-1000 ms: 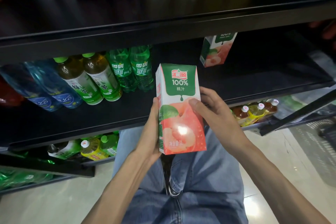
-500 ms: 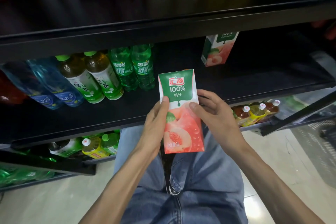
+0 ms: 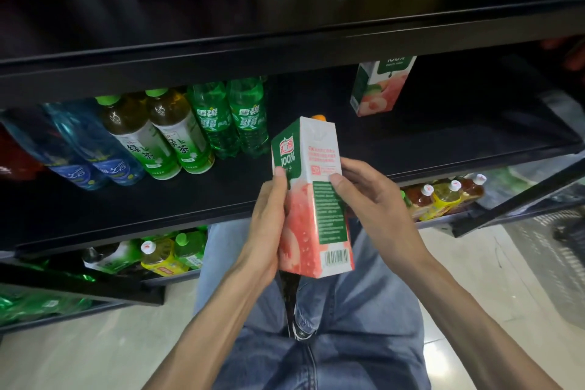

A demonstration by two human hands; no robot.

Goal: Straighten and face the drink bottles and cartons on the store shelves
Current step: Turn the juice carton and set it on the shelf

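Observation:
A peach juice carton (image 3: pixel 311 199), green at the top and pink below, is held upright in front of the middle shelf (image 3: pixel 221 199). My left hand (image 3: pixel 269 222) grips its left front face. My right hand (image 3: pixel 370 199) holds its right side, thumb on the white panel with text and a barcode. That side panel faces me, and the front label is turned to the left. A second peach juice carton (image 3: pixel 378 89) stands further back on the same shelf, to the right.
Two clear green soda bottles (image 3: pixel 231 123), two green tea bottles (image 3: pixel 158 136) and blue water bottles (image 3: pixel 95 155) lean on the shelf's left. Bottles fill the lower shelf (image 3: pixel 443 196) and the top shelf (image 3: pixel 285 25). A dark basket (image 3: pixel 557 247) sits on the floor at right.
The carton has been rotated in both hands: its front label faced me before, and now the side panel with the barcode faces me. It has also moved slightly right.

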